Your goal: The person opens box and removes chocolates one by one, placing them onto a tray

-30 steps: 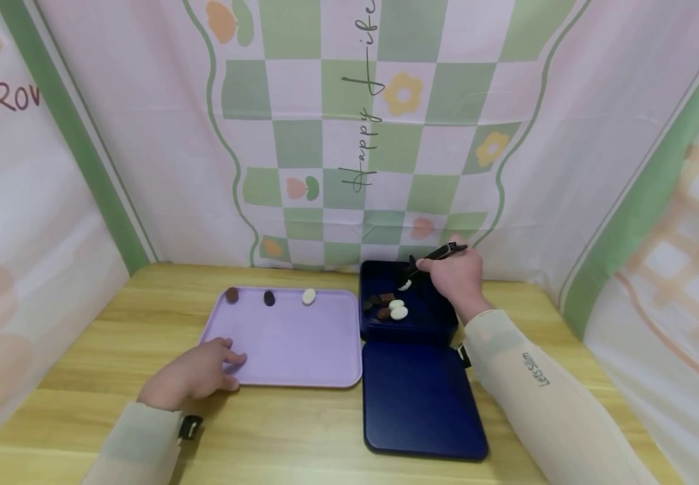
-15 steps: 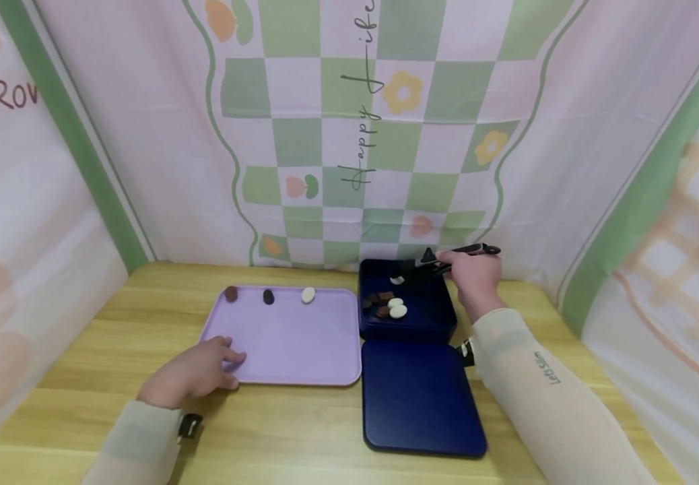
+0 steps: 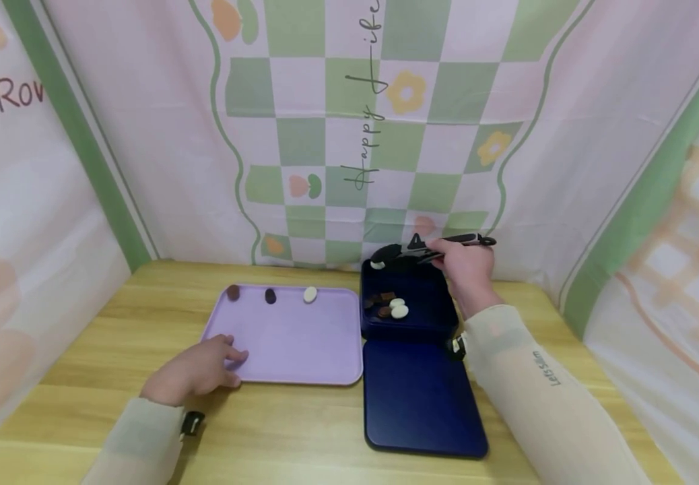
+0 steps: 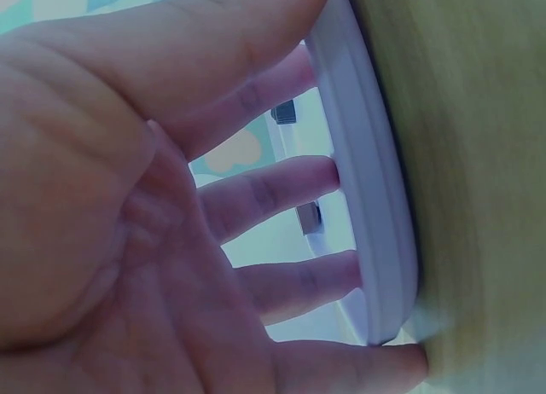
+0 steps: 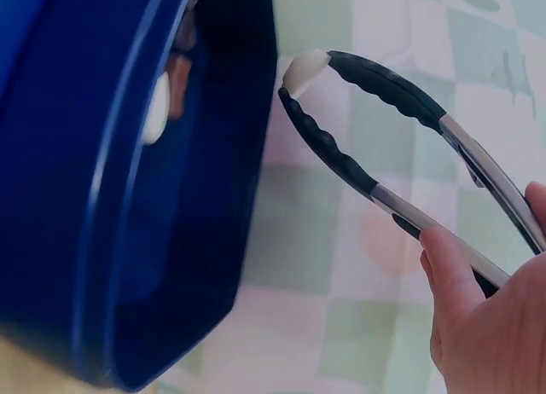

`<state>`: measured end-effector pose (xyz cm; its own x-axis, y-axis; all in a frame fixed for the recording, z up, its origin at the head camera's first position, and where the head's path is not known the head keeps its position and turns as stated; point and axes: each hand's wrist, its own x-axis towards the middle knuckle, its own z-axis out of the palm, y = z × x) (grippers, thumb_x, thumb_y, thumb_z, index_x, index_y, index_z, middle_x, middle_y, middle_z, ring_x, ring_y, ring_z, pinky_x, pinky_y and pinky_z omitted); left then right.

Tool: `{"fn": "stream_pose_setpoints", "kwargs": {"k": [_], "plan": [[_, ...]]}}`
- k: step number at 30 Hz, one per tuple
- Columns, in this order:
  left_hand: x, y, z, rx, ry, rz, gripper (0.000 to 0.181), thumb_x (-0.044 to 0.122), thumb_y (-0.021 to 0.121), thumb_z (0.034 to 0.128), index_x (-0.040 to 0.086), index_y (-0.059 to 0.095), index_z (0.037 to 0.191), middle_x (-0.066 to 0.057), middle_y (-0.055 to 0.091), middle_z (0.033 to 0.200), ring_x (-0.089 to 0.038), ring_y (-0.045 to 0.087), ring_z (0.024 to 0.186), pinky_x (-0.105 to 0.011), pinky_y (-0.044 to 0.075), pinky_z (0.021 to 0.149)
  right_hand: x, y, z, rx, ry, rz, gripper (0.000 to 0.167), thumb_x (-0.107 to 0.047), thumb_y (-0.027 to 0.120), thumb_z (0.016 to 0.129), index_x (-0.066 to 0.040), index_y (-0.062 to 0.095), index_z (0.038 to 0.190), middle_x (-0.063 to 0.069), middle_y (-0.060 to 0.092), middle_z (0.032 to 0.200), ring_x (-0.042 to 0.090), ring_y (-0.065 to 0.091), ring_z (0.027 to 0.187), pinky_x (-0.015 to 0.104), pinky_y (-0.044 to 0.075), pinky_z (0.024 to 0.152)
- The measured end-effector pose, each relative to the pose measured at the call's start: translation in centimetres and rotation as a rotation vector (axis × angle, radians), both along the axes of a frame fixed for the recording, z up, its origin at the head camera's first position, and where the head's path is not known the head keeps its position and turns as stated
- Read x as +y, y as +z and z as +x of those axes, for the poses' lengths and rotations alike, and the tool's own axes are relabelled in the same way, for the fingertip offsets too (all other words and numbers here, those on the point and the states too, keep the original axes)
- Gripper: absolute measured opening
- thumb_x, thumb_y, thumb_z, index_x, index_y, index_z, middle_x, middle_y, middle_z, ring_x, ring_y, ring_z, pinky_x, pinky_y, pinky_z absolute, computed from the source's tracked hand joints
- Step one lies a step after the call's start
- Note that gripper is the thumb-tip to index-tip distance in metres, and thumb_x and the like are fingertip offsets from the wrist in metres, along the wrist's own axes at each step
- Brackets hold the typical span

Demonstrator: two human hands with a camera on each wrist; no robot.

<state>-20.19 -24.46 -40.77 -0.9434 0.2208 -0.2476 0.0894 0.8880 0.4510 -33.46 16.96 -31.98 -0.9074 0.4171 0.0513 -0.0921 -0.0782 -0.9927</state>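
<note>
My right hand (image 3: pixel 467 269) grips black-and-silver tongs (image 3: pixel 398 254) above the back of a dark blue box (image 3: pixel 437 303). Their black tips pinch a white oval piece (image 5: pixel 305 71), held at the box's back left rim in the head view. Inside the box lie several pieces: white ovals (image 3: pixel 399 311), a brown square (image 3: pixel 388 296) and darker ones. With fairly straight fingers, my left hand (image 3: pixel 194 370) touches the left rim of a lilac tray (image 3: pixel 301 350). Along the tray's far edge sit a brown round piece (image 3: pixel 233 292), a dark oval (image 3: pixel 271 296) and a white oval (image 3: pixel 310 294).
A dark blue lid (image 3: pixel 422 397) lies in front of the box. The tray stands left of the box, close beside it. Behind the wooden table (image 3: pixel 289 431) hangs a checkered cloth (image 3: pixel 355 148), near the box's back wall.
My right hand has raised the tongs from inside the box, turning them level. The white oval in their tips has moved left and up to the back rim. The left hand stays put.
</note>
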Motion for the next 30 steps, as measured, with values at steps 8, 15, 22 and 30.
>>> {"fn": "stream_pose_setpoints", "kwargs": {"k": [8,15,22,30], "plan": [[0.2,0.1,0.0,0.006,-0.004,-0.004,0.043,0.015,0.079,0.0831,0.008,0.070,0.125,-0.032,0.037,0.148,-0.055,0.033,0.134,-0.065,0.025,0.110,-3.3,1.0,1.4,0.035,0.096,0.425,0.060,-0.024,0.089,0.074,-0.005,0.057,0.121,0.010,0.063,0.115,0.028,0.069,0.086,0.035,0.059,0.072],[0.2,0.1,0.0,-0.001,0.004,0.002,0.043,0.015,0.079,0.0832,0.008,0.070,0.125,-0.032,0.037,0.149,-0.055,0.033,0.135,-0.065,0.024,0.111,-6.4,-0.1,2.7,0.124,0.183,0.693,0.047,-0.029,0.088,0.075,-0.004,0.051,0.091,0.012,0.052,0.074,0.032,0.051,0.067,0.041,0.045,0.061],[0.3,0.2,-0.1,-0.005,0.005,-0.003,0.043,0.015,0.079,0.0838,0.008,0.069,0.125,-0.032,0.037,0.149,-0.055,0.032,0.135,-0.065,0.024,0.111,-8.1,-1.8,3.2,0.138,0.262,0.712,0.045,-0.026,0.087,0.077,-0.011,0.044,0.082,0.008,0.049,0.065,0.029,0.051,0.058,0.040,0.044,0.053],[0.3,0.3,-0.1,0.000,-0.001,-0.006,0.043,0.015,0.080,0.0828,0.007,0.070,0.124,-0.033,0.037,0.148,-0.055,0.033,0.134,-0.065,0.025,0.110,-9.0,-2.9,2.8,0.212,0.305,0.780,0.049,-0.019,0.087,0.075,-0.012,0.038,0.073,0.009,0.044,0.064,0.027,0.048,0.054,0.038,0.043,0.051]]}}
